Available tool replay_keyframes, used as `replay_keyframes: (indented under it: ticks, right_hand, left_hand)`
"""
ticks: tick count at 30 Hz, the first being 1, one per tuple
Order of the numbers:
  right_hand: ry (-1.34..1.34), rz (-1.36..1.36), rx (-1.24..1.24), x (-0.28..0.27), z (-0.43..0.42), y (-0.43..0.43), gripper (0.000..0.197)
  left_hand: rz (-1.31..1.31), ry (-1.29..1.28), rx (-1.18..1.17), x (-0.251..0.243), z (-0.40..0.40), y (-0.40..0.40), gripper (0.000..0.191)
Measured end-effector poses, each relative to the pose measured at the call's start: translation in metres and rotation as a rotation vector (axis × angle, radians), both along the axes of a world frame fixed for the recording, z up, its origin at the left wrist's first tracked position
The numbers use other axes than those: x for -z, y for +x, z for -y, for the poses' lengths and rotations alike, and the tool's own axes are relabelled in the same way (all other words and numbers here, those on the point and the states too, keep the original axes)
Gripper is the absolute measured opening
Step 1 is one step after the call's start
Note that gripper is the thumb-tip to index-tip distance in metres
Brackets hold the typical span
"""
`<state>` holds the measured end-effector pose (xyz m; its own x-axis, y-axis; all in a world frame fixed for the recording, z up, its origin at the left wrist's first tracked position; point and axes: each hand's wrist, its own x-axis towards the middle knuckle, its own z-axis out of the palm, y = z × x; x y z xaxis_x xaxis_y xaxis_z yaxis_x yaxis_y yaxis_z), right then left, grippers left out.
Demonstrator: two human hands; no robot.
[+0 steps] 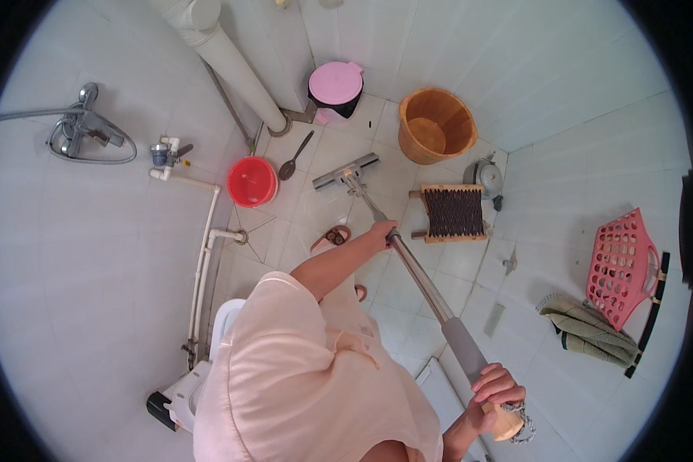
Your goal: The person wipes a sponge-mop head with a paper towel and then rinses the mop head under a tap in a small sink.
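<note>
A sponge mop with a telescopic metal pole slants across the view. Its flat grey head rests on the tiled floor ahead of my feet. My left hand is closed around the pole's lower part, just above a grey collar. Near the top end, my right hand wraps the handle, between the grey grip and an orange end cap with a cord loop. My brown sandals show partly beneath my pale pink clothing.
A red bucket and dark ladle are left of the mop head. Beyond it stand a pink-lidded bin and wooden tub. A folding stool and metal kettle are right. A toilet is beside me.
</note>
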<state>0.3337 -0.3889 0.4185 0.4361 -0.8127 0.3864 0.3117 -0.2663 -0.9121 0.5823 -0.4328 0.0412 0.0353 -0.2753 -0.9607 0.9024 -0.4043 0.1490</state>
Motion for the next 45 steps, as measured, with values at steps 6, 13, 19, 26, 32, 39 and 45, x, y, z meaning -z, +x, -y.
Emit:
replay_keyframes:
  ticks: [6,13,19,26,32,39,45]
  right_hand:
    - [-0.023,0.002,0.070,0.006,0.009,0.076,0.033]
    - [0.062,-0.132,0.108,0.029,0.017,0.183,0.031]
    - [0.032,-0.254,0.009,-0.007,0.015,0.185,0.029]
    - [0.037,-0.266,0.008,-0.072,0.013,0.137,0.029]
    - [0.028,-0.215,0.065,-0.081,0.013,0.143,0.025]
    - [0.037,-0.172,0.458,-0.034,-0.006,0.174,0.033]
    - [0.121,-0.069,0.429,0.009,-0.027,0.175,0.031]
  left_hand:
    - [0.110,-0.076,-0.011,0.008,0.034,0.086,0.019]
    - [0.050,0.010,0.025,0.025,0.055,0.186,0.020]
    - [-0.037,-0.076,-0.002,0.019,0.029,0.175,0.019]
    - [-0.171,-0.063,0.014,-0.040,0.012,0.073,0.019]
    - [-0.213,0.024,0.243,-0.045,0.030,0.075,0.016]
    - [-0.062,-0.118,0.213,-0.008,0.077,0.127,0.017]
    - [0.027,-0.032,0.459,0.023,0.075,0.140,0.017]
